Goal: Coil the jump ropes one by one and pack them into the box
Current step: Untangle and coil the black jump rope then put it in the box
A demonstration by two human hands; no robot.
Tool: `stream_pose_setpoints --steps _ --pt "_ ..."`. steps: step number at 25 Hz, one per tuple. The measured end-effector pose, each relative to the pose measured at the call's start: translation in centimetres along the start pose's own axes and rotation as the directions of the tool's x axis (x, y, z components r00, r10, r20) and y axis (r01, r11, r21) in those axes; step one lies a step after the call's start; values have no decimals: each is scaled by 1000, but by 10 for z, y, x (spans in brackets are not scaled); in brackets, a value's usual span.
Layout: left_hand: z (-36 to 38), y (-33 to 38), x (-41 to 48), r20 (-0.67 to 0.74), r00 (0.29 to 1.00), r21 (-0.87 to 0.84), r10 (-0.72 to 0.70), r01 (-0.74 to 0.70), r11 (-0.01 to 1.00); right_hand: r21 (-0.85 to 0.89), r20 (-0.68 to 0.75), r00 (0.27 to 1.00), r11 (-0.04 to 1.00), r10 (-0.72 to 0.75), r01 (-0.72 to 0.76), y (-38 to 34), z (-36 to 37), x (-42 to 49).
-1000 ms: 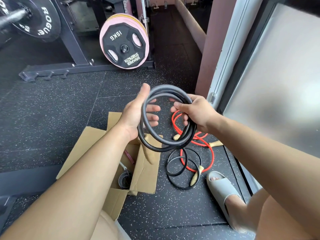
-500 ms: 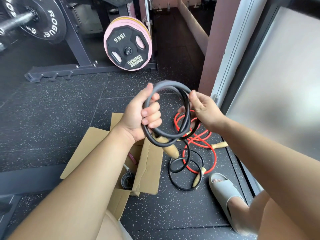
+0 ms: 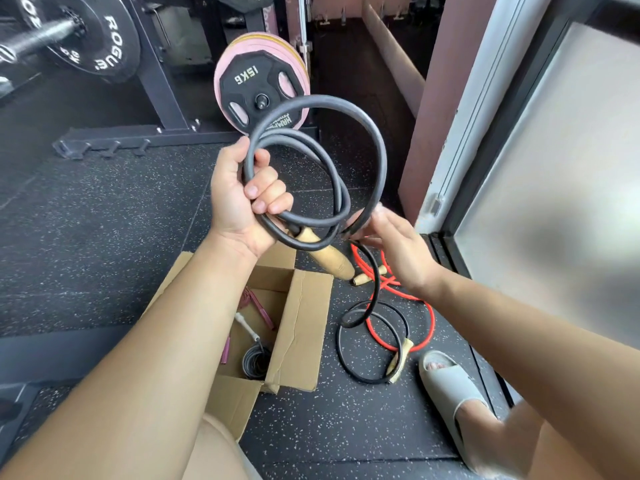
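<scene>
- Since the preceding half second, the right hand [image 3: 391,244] has dropped from the top of the coil to its lower right edge, and the outermost loop has sprung wider; the left hand [image 3: 242,199] has kept its grip throughout.
- Nearest the viewer: a sandalled foot [image 3: 450,386] on the speckled rubber floor [image 3: 86,237], and the open cardboard box [image 3: 298,327], which already contains at least one coiled rope with a white handle.
- Beside the box, on the floor: the uncoiled tail of the black jump rope [image 3: 367,188], lying in loose rings that end at a wooden handle [image 3: 401,355]; a red jump rope [image 3: 415,299] lies tangled beneath and behind it.
- Mid-field, held above the box: the left hand, fingers [image 3: 270,199] curled tight around several gathered turns, with the rope's other wooden handle [image 3: 325,254] projecting down and rightward from under the palm.
- The right hand is loosely open, fingertips pinching or guiding the strand where it leaves the coil; motion blur hides the exact contact.
- Governing relation: the free strand runs steeply downward from the right hand to the floor rings, directly below and slightly to the right. The right hand is nearer, and would probably draw the slack up.
- Background: a 15 kg weight plate [image 3: 263,88] on a rack.
</scene>
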State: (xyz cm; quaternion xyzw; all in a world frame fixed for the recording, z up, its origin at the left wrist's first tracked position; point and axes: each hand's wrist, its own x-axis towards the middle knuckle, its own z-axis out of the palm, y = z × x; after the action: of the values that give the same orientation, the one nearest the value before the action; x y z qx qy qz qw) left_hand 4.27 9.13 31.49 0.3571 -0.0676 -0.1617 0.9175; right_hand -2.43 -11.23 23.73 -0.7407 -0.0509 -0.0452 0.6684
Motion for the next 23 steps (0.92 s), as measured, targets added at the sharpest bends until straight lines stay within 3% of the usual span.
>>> stream_pose_setpoints --steps 6,9,11,12,15,18,20,23 --pt "-1 -2 -1 -62 998 39 25 -23 999 103 55 988 986 -141 135 -11 -1 0" --pt "-2 -2 -1 -89 995 50 44 -40 998 -3 177 959 975 -220 224 -11 3 -6" --pt "-4 1 -1 -79 996 50 31 -27 998 -112 98 961 956 -260 270 -10 5 -5" --pt "-5 2 -1 -53 999 57 3 0 998 -151 -6 967 956 -254 250 -8 4 -2" --pt "-3 0 -4 73 990 111 -120 111 987 -305 -286 952 952 -108 16 1 -13 12" --pt "0 -7 -6 105 984 152 -147 130 980 -640 -162 982 747 96 -178 6 -25 16" --pt "3 -15 -7 53 994 218 -94 80 973 -719 -91 974 663 208 -208 6 -13 9" --pt "13 -34 -8 -35 995 407 96 -74 910 -789 -28 949 576 313 -213 -1 15 -8"
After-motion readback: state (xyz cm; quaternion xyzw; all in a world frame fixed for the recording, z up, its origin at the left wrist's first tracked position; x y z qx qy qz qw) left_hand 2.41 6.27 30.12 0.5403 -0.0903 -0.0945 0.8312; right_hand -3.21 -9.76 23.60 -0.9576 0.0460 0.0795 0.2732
